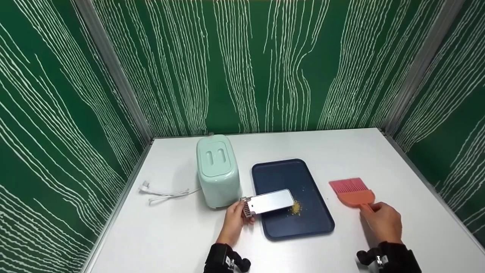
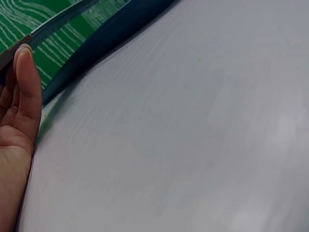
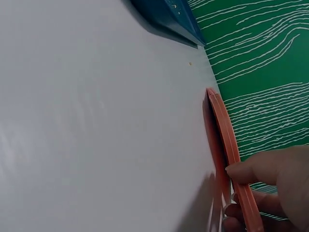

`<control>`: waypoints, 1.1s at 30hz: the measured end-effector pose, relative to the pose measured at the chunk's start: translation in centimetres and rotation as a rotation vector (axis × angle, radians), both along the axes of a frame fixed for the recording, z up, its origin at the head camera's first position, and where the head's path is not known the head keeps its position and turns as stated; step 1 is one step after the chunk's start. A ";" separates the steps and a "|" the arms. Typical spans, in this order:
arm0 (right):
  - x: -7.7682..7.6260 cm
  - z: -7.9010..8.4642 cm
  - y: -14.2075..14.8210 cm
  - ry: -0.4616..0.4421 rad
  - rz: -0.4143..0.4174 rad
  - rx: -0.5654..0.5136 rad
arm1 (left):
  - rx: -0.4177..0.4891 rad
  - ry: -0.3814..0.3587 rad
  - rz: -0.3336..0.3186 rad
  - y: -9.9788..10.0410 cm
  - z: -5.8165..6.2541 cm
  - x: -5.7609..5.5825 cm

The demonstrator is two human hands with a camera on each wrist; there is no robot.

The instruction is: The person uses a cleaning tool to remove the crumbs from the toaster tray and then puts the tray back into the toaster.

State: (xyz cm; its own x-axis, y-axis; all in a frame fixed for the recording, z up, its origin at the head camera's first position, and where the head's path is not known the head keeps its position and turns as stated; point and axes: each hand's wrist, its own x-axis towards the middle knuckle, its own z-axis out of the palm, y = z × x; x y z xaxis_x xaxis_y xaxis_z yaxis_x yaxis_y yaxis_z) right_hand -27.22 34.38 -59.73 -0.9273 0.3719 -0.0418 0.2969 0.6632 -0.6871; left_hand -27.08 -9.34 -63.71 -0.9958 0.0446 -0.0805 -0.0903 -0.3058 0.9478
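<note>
My left hand point(image 1: 234, 222) grips the slotted end of a flat silver metal crumb tray point(image 1: 271, 201), which reaches out over a dark blue tray point(image 1: 276, 170). Beside the metal tray's far end, a small heap of yellowish crumbs point(image 1: 296, 207) lies on the blue tray. To the right, my right hand point(image 1: 382, 222) pinches the handle of an orange brush point(image 1: 356, 197) with pink bristles, low over the white table. In the right wrist view the brush point(image 3: 227, 130) shows edge-on, thumb and fingers on either side of its handle.
A mint green toaster point(image 1: 219, 185) stands left of the blue tray, close to my left hand. Its white cord and plug point(image 1: 166, 193) lie on the table point(image 1: 170, 235) further left. Green panels point(image 1: 261, 76) with white lines enclose the back and sides.
</note>
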 end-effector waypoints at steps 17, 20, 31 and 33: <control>-0.3 -1.1 0.3 0.071 0.018 0.026 | -0.018 0.022 -0.012 0.0 0.0 0.0; -0.3 -1.1 0.4 0.056 0.017 0.013 | -0.024 0.018 -0.013 0.0 0.0 0.0; -0.2 -1.1 0.3 0.019 -0.007 -0.036 | -0.043 0.018 -0.009 -0.1 -0.2 0.0; -0.2 -1.1 0.3 0.012 -0.014 -0.043 | -0.042 0.018 -0.010 0.0 -0.2 0.0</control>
State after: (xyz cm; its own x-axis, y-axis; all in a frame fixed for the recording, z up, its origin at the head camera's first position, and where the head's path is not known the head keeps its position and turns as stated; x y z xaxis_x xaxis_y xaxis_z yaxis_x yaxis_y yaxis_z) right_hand -27.47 34.66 -60.86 -0.9224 0.3833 -0.0470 0.2978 0.6285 -0.7185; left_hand -27.05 -9.39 -63.88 -0.9966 0.0514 -0.0650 -0.0764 -0.2652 0.9611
